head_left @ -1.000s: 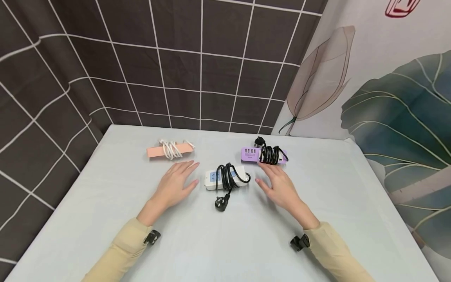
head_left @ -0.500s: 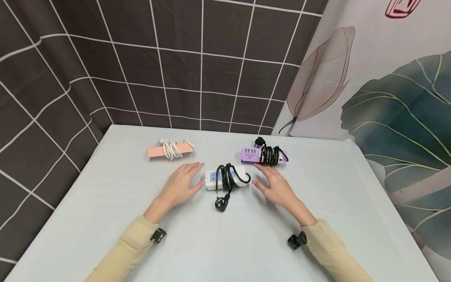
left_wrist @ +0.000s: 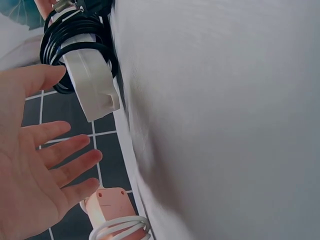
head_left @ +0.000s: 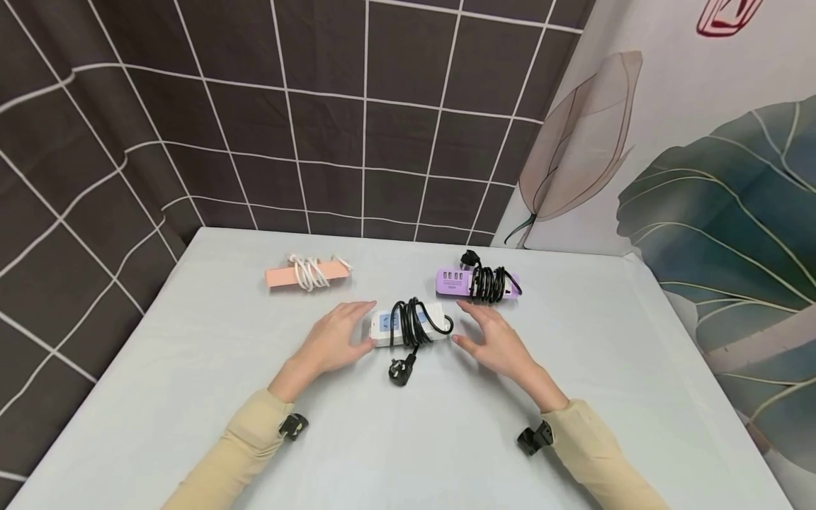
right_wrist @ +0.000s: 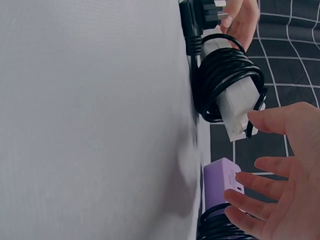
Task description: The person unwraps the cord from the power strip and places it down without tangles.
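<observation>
A white power strip (head_left: 382,330) with blue socket panels lies mid-table, its black cord (head_left: 413,322) wound round it and the black plug (head_left: 400,370) toward the near side. At its left end is my left hand (head_left: 334,338), fingers spread and thumb close to the strip's edge. My right hand (head_left: 497,340) is at the other end, fingers extended, thumb near the cord loop. Both wrist views show the palms facing the white power strip (left_wrist: 90,85) with nothing held. Behind the right fingertips lies a purple power strip (head_left: 452,282) with a black cord.
At the back left lies a pink power strip (head_left: 280,276) wrapped in a white cord (head_left: 309,272). A pale cloth covers the table (head_left: 408,453). A dark grid-patterned curtain (head_left: 319,127) hangs behind it, and a leaf-print cloth (head_left: 720,212) on the right.
Both hands have moved inward toward the white power strip, the left hand shifting right and the right hand slightly left. The power strips have stayed in place.
</observation>
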`<state>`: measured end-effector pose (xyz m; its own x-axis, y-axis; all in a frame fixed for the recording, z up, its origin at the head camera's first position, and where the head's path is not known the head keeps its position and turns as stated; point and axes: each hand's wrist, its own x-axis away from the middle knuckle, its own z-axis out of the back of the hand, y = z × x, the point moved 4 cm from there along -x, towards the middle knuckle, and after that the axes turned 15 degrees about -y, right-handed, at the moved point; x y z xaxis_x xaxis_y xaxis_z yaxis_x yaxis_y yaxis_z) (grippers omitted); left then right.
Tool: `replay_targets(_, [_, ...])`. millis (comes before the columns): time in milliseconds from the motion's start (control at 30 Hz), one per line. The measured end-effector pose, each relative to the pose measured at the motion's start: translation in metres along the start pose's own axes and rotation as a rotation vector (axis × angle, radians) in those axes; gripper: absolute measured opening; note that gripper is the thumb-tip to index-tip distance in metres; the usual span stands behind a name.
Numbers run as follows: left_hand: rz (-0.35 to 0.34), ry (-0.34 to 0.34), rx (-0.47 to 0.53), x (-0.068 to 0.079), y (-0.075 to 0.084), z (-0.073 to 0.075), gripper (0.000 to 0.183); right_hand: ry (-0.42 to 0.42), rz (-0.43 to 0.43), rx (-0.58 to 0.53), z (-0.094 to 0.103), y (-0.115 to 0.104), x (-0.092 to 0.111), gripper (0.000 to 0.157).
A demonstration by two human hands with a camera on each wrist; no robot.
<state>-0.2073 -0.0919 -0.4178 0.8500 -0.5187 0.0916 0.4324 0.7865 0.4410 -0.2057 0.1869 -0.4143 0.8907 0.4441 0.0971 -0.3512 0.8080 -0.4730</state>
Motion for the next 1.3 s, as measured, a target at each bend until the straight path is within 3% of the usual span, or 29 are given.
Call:
replay_targets(333, [0.003, -0.035, 0.008, -0.005, 0.004, -0.002, 0.074, -0.012, -0.002, -0.056, -0.004, -0.002, -0.003, 0.072])
replay_targets(700, [0.006, -0.088, 0.08, -0.013, 0.005, -0.004, 0.075, -0.017, 0.037, -0.121, -0.005, -0.002, -0.005, 0.073])
replay_targets(1300, [-0.001, -0.075, 0.101, -0.024, 0.007, -0.011, 0.072, -0.062, 0.046, -0.178, -0.012, -0.004, -0.009, 0.077])
